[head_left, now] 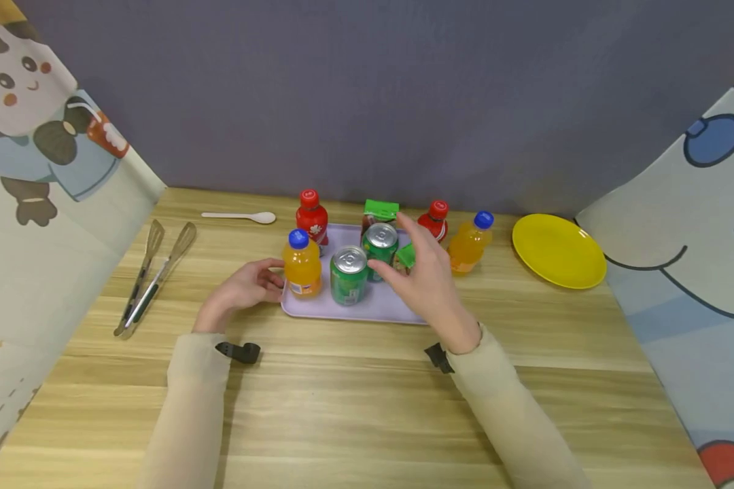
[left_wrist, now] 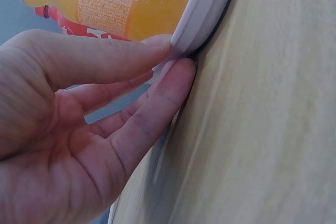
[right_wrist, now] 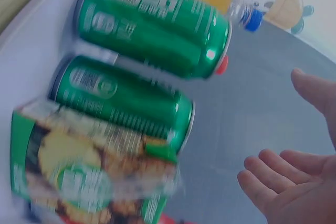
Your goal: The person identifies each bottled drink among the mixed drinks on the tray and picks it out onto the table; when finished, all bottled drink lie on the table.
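A lilac tray (head_left: 373,311) bears an orange-drink bottle (head_left: 304,272) with a blue cap, two green drink cans (head_left: 348,278), and drink cartons with green tops. At the tray's left edge, my left hand (head_left: 251,282) pinches the rim (left_wrist: 207,22), thumb above and fingers at its underside, beside the bottle. Over the tray's right part hovers my right hand (head_left: 425,278), thumb and fingers spread, apart from the cans in the right wrist view. It partly hides one carton (head_left: 406,255); the pineapple-printed carton (right_wrist: 79,161) shows below the cans in the right wrist view.
Red bottles (head_left: 312,219) stand by the tray's back. Another orange-drink bottle (head_left: 467,244) is to its right, then a yellow plate (head_left: 559,251) near the side wall. Tongs (head_left: 153,285) and a white spoon (head_left: 238,216) lie at left. A grey panel (head_left: 367,102) closes the back.
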Motion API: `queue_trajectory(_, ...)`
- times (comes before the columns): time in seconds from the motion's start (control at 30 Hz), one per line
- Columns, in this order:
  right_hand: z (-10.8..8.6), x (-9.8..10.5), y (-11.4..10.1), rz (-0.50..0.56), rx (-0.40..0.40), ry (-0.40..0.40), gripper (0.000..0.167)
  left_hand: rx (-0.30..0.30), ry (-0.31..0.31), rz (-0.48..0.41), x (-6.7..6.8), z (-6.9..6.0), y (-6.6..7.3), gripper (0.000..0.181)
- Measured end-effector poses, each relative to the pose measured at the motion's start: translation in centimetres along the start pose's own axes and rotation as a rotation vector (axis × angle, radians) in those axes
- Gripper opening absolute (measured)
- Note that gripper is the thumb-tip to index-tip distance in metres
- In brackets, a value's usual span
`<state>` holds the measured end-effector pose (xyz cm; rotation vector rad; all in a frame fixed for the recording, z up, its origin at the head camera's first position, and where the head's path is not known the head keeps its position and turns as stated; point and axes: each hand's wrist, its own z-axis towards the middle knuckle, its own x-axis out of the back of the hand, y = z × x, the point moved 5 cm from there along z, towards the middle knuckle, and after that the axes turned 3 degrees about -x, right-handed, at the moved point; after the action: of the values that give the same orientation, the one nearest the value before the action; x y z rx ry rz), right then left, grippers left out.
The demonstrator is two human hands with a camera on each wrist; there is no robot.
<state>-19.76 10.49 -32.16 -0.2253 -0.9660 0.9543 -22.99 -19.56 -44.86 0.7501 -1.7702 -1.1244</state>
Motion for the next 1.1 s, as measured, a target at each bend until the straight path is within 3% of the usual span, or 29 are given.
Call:
queue_trajectory(0.23,0.4,-2.1,-1.4,0.010,-0.036,-0.085,0.078,-0.007,-0.004,-0.001,0.0,0.1,-0.1,0.069)
queue_trajectory(0.7,0.8,-6.9,-3.3,-0.046,-0.085,-0.363,0.092,-0.013,0.000,-0.001,0.0,0.2,-0.3,0.069)
queue_trajectory(0.9,1.2,-8.4,-4.0,-0.081,-0.083,-0.432,0.092,-0.006,0.003,-0.002,-0.1,0.3,-0.2,0.069)
queue_trajectory(1.1,2.1,-9.8,-4.3,-0.136,-0.048,-0.452,0.089,-0.009,0.003,-0.008,0.0,0.2,-0.3,0.070)
